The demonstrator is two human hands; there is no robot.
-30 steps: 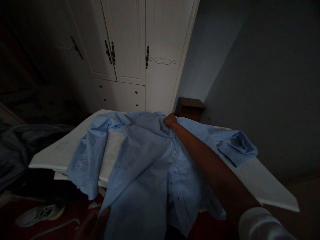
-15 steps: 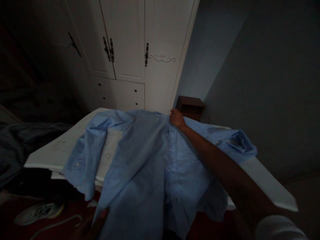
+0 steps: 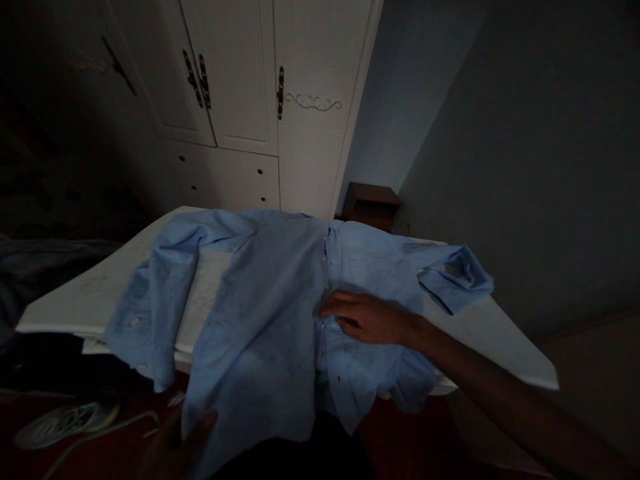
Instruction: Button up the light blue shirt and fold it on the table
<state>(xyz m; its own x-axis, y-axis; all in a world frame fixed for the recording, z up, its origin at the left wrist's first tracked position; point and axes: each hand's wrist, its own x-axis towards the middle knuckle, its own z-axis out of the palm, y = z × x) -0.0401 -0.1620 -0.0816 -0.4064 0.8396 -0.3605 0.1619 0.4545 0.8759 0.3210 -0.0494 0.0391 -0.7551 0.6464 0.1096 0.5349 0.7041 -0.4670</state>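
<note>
One white wardrobe [image 3: 311,163], far, closed, contents hidden | one white table [image 3: 83,293], near | one brown cabinet [image 3: 376,194], far right, inside too dark | one blue shirt [image 3: 265,287] across the table | one shoe [image 3: 65,423], near left | right hand [image 3: 373,319] loosely spread on shirt front | left hand [image 3: 174,445] at shirt's near-left edge, cannot tell grip

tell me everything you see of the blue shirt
The shirt is light blue, creased cloth, with long sleeves, cuff buttons and a front button strip parted near the hem. It lies spread front up on the table, its hem and one cuff hanging over the edge. The left hand holds a lower edge; the right hand touches its front.
</note>
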